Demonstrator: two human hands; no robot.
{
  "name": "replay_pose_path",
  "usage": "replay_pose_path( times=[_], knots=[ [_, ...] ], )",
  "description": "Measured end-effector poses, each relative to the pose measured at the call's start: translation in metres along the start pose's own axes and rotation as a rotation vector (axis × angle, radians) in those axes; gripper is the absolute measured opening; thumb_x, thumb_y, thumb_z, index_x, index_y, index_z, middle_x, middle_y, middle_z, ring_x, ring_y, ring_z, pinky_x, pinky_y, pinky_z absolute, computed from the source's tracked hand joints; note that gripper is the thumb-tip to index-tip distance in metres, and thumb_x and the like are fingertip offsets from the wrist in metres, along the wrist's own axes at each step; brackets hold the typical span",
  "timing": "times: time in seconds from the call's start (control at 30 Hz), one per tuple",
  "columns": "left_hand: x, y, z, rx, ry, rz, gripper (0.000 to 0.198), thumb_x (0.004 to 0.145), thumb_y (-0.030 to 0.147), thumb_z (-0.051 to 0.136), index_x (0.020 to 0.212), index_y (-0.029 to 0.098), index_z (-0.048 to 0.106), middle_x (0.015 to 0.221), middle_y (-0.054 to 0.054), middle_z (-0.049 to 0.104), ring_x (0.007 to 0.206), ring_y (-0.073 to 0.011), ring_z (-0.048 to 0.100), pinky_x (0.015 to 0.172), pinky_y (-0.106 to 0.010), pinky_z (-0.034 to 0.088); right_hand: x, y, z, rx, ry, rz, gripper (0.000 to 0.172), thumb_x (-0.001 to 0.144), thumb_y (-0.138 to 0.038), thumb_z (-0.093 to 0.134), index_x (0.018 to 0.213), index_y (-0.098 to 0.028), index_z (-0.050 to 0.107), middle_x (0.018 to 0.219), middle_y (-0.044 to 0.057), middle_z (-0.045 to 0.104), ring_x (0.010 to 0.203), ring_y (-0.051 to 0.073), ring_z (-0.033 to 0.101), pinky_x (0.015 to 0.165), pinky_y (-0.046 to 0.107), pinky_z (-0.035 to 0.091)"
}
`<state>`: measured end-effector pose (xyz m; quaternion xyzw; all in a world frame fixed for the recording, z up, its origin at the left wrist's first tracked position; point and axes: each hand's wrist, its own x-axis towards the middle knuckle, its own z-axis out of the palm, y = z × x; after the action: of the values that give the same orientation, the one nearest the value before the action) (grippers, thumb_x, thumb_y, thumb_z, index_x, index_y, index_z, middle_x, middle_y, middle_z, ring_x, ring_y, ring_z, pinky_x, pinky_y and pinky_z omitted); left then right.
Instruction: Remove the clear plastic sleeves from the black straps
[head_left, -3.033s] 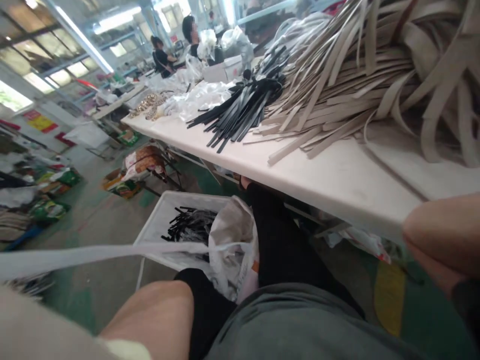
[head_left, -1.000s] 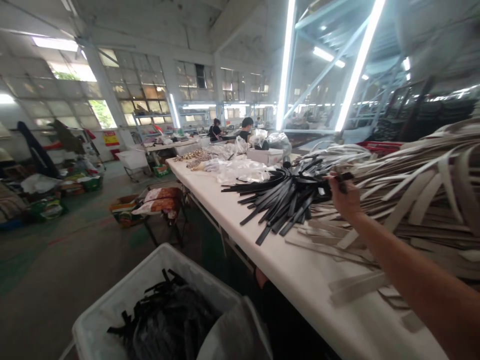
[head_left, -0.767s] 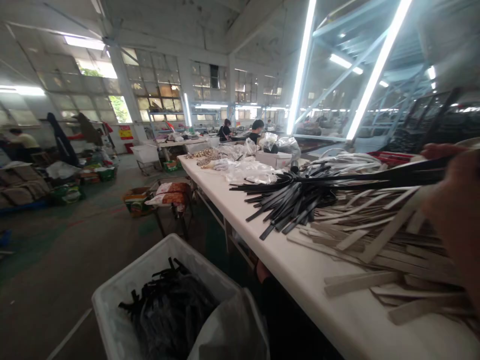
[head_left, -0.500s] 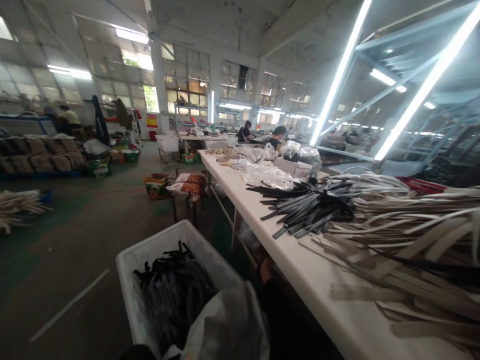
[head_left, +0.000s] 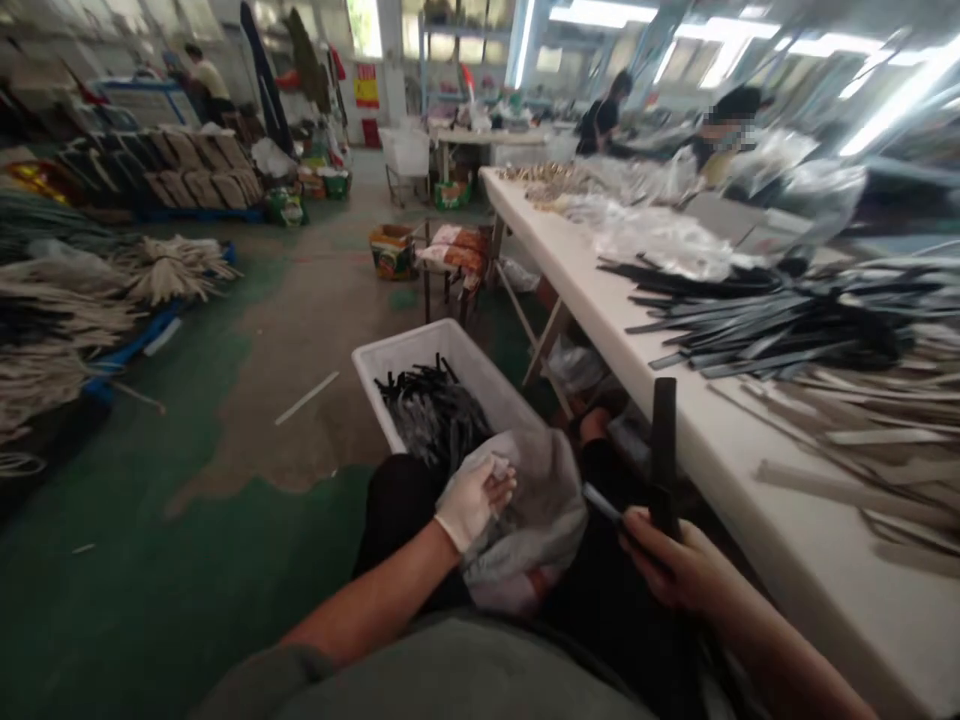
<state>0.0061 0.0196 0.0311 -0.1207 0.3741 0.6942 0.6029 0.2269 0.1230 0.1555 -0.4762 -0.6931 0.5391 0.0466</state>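
My left hand, in a pale glove that leaves fingertips bare, hovers over a grey cloth across my lap. Its fingers are loosely curled and apart, with nothing plainly seen in them. Beside the table, my right hand is closed round a black strap that stands upright from the grip. A narrow, shiny blade-like piece also juts leftward from this hand; its kind is too blurred to tell. In front of my knees stands a white plastic bin holding many short black strips.
On my right runs a long white table bearing black strips, beige strips and clear plastic bags. Strip bundles lie on the left floor. A stool and a carton stand ahead. Two people work beyond the table.
My view has tipped downward and both forearms have come into sight. The right hand now shows with the black strap in it; neither hand was clearly visible before.
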Motion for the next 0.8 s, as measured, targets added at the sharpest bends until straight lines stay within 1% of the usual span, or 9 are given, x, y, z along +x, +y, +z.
replay_pose_path(
  times=[0.03, 0.1, 0.17, 0.23, 0.33, 0.43, 0.57, 0.63, 0.8],
  knots=[
    [0.000, 0.002, -0.002, 0.017, -0.004, 0.016, 0.023, 0.089, 0.035, 0.063, 0.090, 0.012, 0.065, 0.085, -0.007, 0.071, 0.067, -0.0123, 0.068, 0.060, -0.021, 0.051, 0.012, 0.008, 0.019, 0.020, -0.047, 0.037, 0.053, 0.080, -0.068, 0.054, 0.063, -0.018, 0.055, 0.041, -0.004, 0.043, 0.032, 0.007, 0.033, 0.032, 0.022, 0.025],
    [0.000, 0.003, -0.007, 0.056, 0.004, 0.044, 0.026, 0.088, 0.037, 0.063, 0.090, 0.012, 0.066, 0.087, -0.008, 0.071, 0.068, -0.0123, 0.068, 0.060, -0.020, 0.050, 0.028, 0.019, 0.051, 0.048, -0.076, 0.073, 0.051, 0.076, -0.069, 0.056, 0.063, -0.020, 0.052, 0.042, -0.005, 0.043, 0.033, 0.008, 0.034, 0.033, 0.022, 0.023],
    [0.000, 0.001, -0.013, 0.091, 0.026, 0.079, 0.028, 0.086, 0.039, 0.065, 0.089, 0.012, 0.067, 0.088, -0.009, 0.072, 0.069, -0.0124, 0.068, 0.061, -0.020, 0.050, 0.036, 0.022, 0.071, 0.037, -0.065, 0.061, 0.047, 0.075, -0.066, 0.057, 0.065, -0.021, 0.053, 0.044, -0.004, 0.045, 0.035, 0.009, 0.037, 0.035, 0.023, 0.025],
    [-0.002, -0.002, -0.016, 0.118, 0.033, 0.104, 0.029, 0.085, 0.040, 0.066, 0.090, 0.011, 0.068, 0.090, -0.010, 0.072, 0.071, -0.0128, 0.068, 0.064, -0.021, 0.050, 0.039, 0.021, 0.081, -0.010, -0.051, 0.013, 0.043, 0.077, -0.062, 0.056, 0.066, -0.021, 0.055, 0.045, -0.004, 0.046, 0.037, 0.010, 0.038, 0.036, 0.024, 0.027],
    [-0.004, -0.006, -0.018, 0.151, 0.021, 0.091, 0.029, 0.084, 0.039, 0.067, 0.091, 0.011, 0.070, 0.092, -0.011, 0.073, 0.075, -0.0140, 0.068, 0.067, -0.022, 0.050, 0.039, 0.018, 0.088, -0.099, -0.041, -0.070, 0.040, 0.080, -0.058, 0.054, 0.066, -0.020, 0.057, 0.048, -0.003, 0.048, 0.042, 0.011, 0.041, 0.040, 0.025, 0.030],
    [-0.005, -0.009, -0.018, 0.188, 0.020, 0.085, 0.032, 0.081, 0.042, 0.069, 0.092, 0.011, 0.071, 0.093, -0.012, 0.073, 0.076, -0.0148, 0.067, 0.068, -0.023, 0.049, 0.041, 0.018, 0.093, -0.179, -0.053, -0.118, 0.041, 0.083, -0.055, 0.051, 0.064, -0.020, 0.057, 0.050, -0.002, 0.050, 0.046, 0.012, 0.042, 0.044, 0.025, 0.032],
    [-0.003, -0.014, -0.021, 0.187, 0.000, 0.095, 0.035, 0.075, 0.044, 0.075, 0.090, 0.012, 0.071, 0.091, -0.011, 0.073, 0.076, -0.0154, 0.067, 0.070, -0.024, 0.049, 0.047, 0.025, 0.094, -0.220, -0.064, -0.128, 0.041, 0.084, -0.054, 0.048, 0.063, -0.020, 0.056, 0.050, -0.002, 0.051, 0.047, 0.013, 0.043, 0.047, 0.025, 0.032],
    [-0.002, -0.016, -0.022, 0.166, 0.011, 0.088, 0.034, 0.071, 0.042, 0.079, 0.087, 0.013, 0.070, 0.089, -0.010, 0.073, 0.077, -0.0162, 0.067, 0.069, -0.024, 0.050, 0.050, 0.028, 0.093, -0.225, -0.052, -0.127, 0.042, 0.085, -0.055, 0.048, 0.061, -0.021, 0.054, 0.050, -0.001, 0.052, 0.048, 0.013, 0.044, 0.048, 0.025, 0.032],
    [0.002, -0.029, -0.024, 0.144, 0.040, 0.002, 0.034, 0.062, 0.036, 0.085, 0.078, 0.013, 0.066, 0.080, -0.006, 0.072, 0.071, -0.0162, 0.067, 0.065, -0.025, 0.050, 0.059, 0.031, 0.096, -0.327, -0.006, -0.133, 0.043, 0.086, -0.053, 0.047, 0.058, -0.021, 0.050, 0.049, 0.000, 0.053, 0.048, 0.014, 0.046, 0.050, 0.026, 0.031]
  ],
)
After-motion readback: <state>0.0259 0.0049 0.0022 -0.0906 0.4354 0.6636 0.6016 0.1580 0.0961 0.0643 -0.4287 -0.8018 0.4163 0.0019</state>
